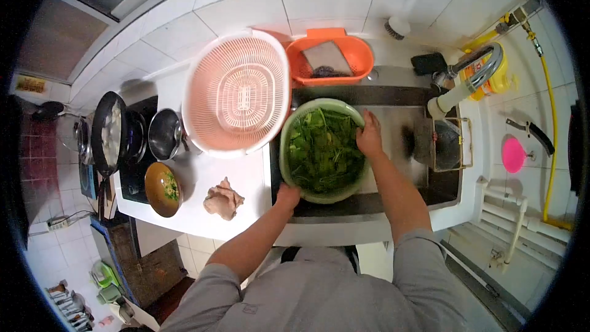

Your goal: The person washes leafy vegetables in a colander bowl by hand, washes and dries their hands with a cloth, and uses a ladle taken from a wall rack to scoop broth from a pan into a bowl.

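Note:
A pale green basin (326,198) full of wet-looking leafy greens (326,150) sits at the left part of the sink. My right hand (370,134) grips the basin's right rim, the thumb side over the edge. On the near left side, my left hand (289,197) is closed on the rim, its fingers partly hidden by the basin. Just left of the basin, a large white and pink colander (212,129) rests on the counter, and a piece of raw meat (224,199) lies nearer to me.
An orange basket (362,55) with a cloth stands behind the sink. The faucet (473,74) and a wire caddy (452,144) are at right. A wok (110,132), a metal bowl (165,134) and a brown bowl with chopped food (156,193) stand left. A knife (534,135) hangs at right.

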A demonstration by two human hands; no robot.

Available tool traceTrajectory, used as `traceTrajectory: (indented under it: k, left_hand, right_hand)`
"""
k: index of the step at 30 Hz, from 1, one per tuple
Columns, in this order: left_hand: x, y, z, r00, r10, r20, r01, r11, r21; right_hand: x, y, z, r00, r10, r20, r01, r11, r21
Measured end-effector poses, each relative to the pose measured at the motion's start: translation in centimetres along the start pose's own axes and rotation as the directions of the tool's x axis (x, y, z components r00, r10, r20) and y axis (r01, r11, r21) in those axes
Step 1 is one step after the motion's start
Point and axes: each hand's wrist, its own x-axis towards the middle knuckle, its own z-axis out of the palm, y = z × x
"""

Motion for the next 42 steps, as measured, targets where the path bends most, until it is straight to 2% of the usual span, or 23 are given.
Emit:
traceTrajectory:
  k: [1,2,4,5,7,9,11,13,14,16,19,22,23,25,26,29,31,32,33,36,37,40,42]
  left_hand:
    - [-2.0,0.8,0.1,0.975,0.213,-0.059,-0.201,0.964,0.172]
    - [-3.1,1.7,0.4,0.900,0.429,-0.080,-0.379,0.859,0.345]
    - [-4.2,3.7,1.4,0.841,0.539,0.047,-0.496,0.735,0.462]
    - [-3.8,5.2,1.9,0.798,0.592,0.113,-0.557,0.653,0.513]
    - [0.0,6.9,3.0,0.876,0.482,0.026,-0.428,0.753,0.500]
    - [4.2,7.9,3.6,0.925,0.379,-0.035,-0.326,0.835,0.444]
    - [7.5,8.9,4.1,0.953,0.298,-0.063,-0.259,0.901,0.348]
    - [8.1,10.3,4.6,0.961,0.231,-0.151,-0.137,0.874,0.466]
    - [8.4,10.8,4.8,0.960,0.199,-0.196,-0.071,0.852,0.519]
    - [9.4,10.8,4.8,0.963,0.258,-0.076,-0.202,0.880,0.430]
    - [10.3,10.2,5.6,0.949,0.316,0.007,-0.300,0.895,0.329]
    - [11.4,9.5,5.1,0.963,0.258,0.079,-0.270,0.924,0.271]
    - [11.4,9.0,4.4,0.970,0.218,0.108,-0.240,0.936,0.259]
    - [8.7,9.3,2.8,0.947,0.289,0.137,-0.300,0.952,0.067]
    - [7.6,9.6,2.2,0.933,0.328,0.146,-0.328,0.944,-0.029]
    - [6.5,10.1,0.7,0.933,0.358,0.044,-0.358,0.904,0.231]
    - [7.1,9.8,0.5,0.937,0.345,-0.059,-0.350,0.932,-0.094]
    - [7.5,9.5,0.6,0.941,0.322,-0.102,-0.337,0.906,-0.255]
    - [4.1,11.6,0.2,0.965,0.222,-0.138,-0.248,0.946,-0.210]
    - [0.0,13.3,-1.5,0.926,0.374,0.049,-0.377,0.921,0.092]
    - [4.3,10.6,-1.5,0.795,0.600,0.094,-0.602,0.798,-0.003]
    - [5.7,10.1,-1.9,0.731,0.655,0.190,-0.680,0.721,0.131]
    - [4.7,9.5,-0.9,0.813,0.564,0.142,-0.520,0.596,0.612]
  right_hand:
    - [-1.0,-0.6,0.1,0.993,-0.085,-0.086,0.081,0.996,-0.048]
    - [-2.0,-1.1,0.5,0.987,-0.161,0.001,0.160,0.984,-0.079]
    - [-4.9,-1.9,0.8,0.936,-0.302,0.179,0.326,0.938,-0.119]
    - [-5.7,-2.0,1.4,0.952,-0.253,0.171,0.282,0.943,-0.175]
    - [-6.9,-1.5,3.5,0.977,-0.150,0.151,0.187,0.943,-0.273]
    - [-6.0,-1.1,4.7,0.980,0.048,0.194,-0.019,0.989,-0.149]
    - [-4.6,-1.3,5.5,0.937,0.230,0.262,-0.207,0.972,-0.112]
    - [-3.4,-2.7,5.5,0.859,0.386,0.336,-0.349,0.922,-0.167]
    - [-2.8,-1.7,6.6,0.883,0.325,0.338,-0.321,0.944,-0.069]
    - [-2.6,1.2,9.5,0.920,0.215,0.328,-0.268,0.955,0.124]
    - [-2.0,3.3,11.3,0.908,0.156,0.388,-0.221,0.966,0.130]
    - [-2.1,0.8,6.4,0.833,0.206,0.514,-0.384,0.884,0.267]
    - [-2.1,-0.5,4.5,0.792,0.265,0.549,-0.445,0.867,0.223]
    - [-2.1,-2.5,1.8,0.699,0.380,0.606,-0.560,0.818,0.131]
    - [-2.6,-1.3,2.6,0.759,0.379,0.530,-0.538,0.823,0.182]
    - [-3.9,1.8,4.6,0.874,0.359,0.326,-0.447,0.858,0.253]
    - [-4.0,1.1,2.8,0.910,0.330,0.249,-0.382,0.903,0.196]
    - [-4.4,2.2,3.0,0.933,0.250,0.259,-0.317,0.912,0.261]
    - [-4.5,3.5,3.7,0.951,0.164,0.262,-0.247,0.913,0.325]
    - [-5.5,-1.6,0.0,0.927,0.196,0.320,-0.350,0.758,0.550]
    - [-5.7,-3.7,-1.5,0.902,0.246,0.355,-0.424,0.664,0.616]
    - [-5.5,-0.6,1.7,0.865,0.378,0.330,-0.492,0.773,0.401]
    - [-6.1,-1.0,1.7,0.858,0.332,0.391,-0.411,0.901,0.137]
